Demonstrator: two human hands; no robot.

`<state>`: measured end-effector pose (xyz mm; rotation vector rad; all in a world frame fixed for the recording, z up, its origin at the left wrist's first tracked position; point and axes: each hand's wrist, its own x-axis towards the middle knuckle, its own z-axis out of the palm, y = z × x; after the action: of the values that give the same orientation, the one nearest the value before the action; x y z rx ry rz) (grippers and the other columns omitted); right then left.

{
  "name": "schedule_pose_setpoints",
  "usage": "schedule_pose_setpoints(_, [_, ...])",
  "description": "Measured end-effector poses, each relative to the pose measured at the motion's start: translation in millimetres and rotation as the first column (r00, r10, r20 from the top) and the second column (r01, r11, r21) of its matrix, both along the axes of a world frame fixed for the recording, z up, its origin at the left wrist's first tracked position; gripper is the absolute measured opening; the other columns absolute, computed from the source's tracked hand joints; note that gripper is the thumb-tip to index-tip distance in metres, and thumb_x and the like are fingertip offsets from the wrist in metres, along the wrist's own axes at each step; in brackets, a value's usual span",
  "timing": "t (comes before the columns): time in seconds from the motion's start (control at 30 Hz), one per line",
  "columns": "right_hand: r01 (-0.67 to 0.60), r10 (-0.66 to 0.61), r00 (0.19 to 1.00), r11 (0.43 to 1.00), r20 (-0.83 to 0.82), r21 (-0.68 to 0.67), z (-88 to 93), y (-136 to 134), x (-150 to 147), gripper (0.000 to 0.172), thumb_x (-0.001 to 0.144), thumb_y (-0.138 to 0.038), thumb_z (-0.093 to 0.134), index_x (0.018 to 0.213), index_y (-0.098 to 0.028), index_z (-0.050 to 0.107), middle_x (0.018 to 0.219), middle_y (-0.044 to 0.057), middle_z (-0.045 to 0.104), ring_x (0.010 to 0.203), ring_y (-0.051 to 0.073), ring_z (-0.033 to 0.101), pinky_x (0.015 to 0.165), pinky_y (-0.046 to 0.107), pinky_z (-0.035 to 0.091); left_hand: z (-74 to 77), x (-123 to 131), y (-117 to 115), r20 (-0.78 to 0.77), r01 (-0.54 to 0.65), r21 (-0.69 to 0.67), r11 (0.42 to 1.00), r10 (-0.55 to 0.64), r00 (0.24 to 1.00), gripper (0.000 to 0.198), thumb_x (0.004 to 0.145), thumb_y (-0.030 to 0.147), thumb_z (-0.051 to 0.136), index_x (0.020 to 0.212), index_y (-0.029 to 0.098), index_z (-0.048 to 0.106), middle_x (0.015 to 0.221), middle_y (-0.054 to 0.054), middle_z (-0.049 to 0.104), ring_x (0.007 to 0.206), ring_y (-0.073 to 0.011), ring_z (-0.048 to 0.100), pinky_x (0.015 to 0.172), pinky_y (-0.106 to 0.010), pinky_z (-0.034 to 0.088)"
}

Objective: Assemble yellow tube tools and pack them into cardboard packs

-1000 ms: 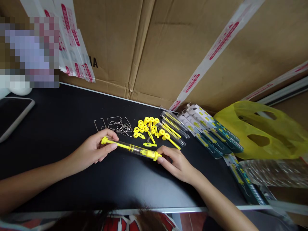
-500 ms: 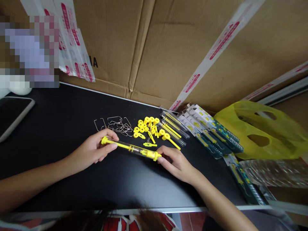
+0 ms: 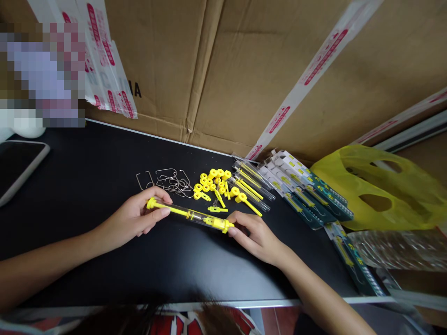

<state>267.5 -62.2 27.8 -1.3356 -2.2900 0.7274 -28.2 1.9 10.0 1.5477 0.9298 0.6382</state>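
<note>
Between my two hands, a clear tube with yellow end fittings and a yellow rod inside (image 3: 190,215) is held slightly tilted, its right end lower. My left hand (image 3: 138,214) pinches the left end near the yellow cap. My right hand (image 3: 254,235) grips the yellow tip at the right end with thumb and fingers. Just beyond the tube lies a pile of small yellow plastic parts (image 3: 209,182), among them rings and slotted pieces. Bent metal wire hooks (image 3: 174,182) lie tangled to the left of that pile. Clear tubes with yellow rods (image 3: 251,186) rest to its right.
Printed packages (image 3: 307,190) are stacked at the right, with another package (image 3: 352,260) nearer the edge. Behind them is a yellow plastic bag (image 3: 384,195). A phone (image 3: 21,167) lies far left on the black table (image 3: 87,177). Large cardboard boxes (image 3: 157,60) stand along the back.
</note>
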Motion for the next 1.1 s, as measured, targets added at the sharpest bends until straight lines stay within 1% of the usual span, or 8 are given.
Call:
schedule_pose_setpoints(0.2, [0.001,-0.001,1.000,1.000,-0.002,-0.004,-0.9,0.2,1.0,0.023,0.097,-0.035,0.042,0.087,-0.018,0.055,0.073,0.003,0.061,0.064,0.013,0.055,0.061,0.024,0.039,-2.5,-1.5,-0.2,-0.003,0.002,0.000,1.000,-0.002,1.000,0.021,0.087,0.037,0.054,0.098,0.020,0.048,0.053,0.010,0.039,0.041,-0.0053,0.037,0.034,-0.013,0.030])
schedule_pose_setpoints(0.53, [0.001,-0.001,1.000,1.000,0.005,-0.004,-0.4,0.1,-0.1,0.023,0.097,-0.035,0.042,0.086,-0.019,0.054,0.073,0.002,0.060,0.064,0.013,0.055,0.061,0.024,0.039,-0.6,-1.9,-0.1,-0.016,-0.005,0.002,1.000,0.005,1.000,0.022,0.087,0.037,0.054,0.098,0.020,0.048,0.052,0.010,0.038,0.041,-0.0058,0.038,0.034,-0.013,0.031])
schedule_pose_setpoints(0.87, [0.003,-0.003,1.000,1.000,0.011,-0.002,0.0,1.2,0.1,0.023,0.097,-0.035,0.042,0.085,-0.018,0.054,0.071,0.002,0.060,0.063,0.013,0.055,0.060,0.024,0.040,-2.3,-0.3,1.1,-0.010,0.006,0.001,1.000,-0.006,1.000,0.022,0.087,0.038,0.054,0.098,0.020,0.048,0.050,0.011,0.038,0.040,-0.0055,0.037,0.034,-0.014,0.030])
schedule_pose_setpoints(1.1, [-0.005,0.005,0.999,1.000,0.042,0.017,0.6,0.6,-0.1,0.023,0.097,-0.034,0.042,0.087,-0.018,0.055,0.072,0.003,0.061,0.063,0.013,0.056,0.060,0.024,0.040,-0.5,-1.8,0.1,-0.016,0.003,0.005,1.000,-0.003,1.000,0.022,0.087,0.037,0.054,0.098,0.020,0.048,0.050,0.010,0.038,0.040,-0.0059,0.037,0.035,-0.015,0.030])
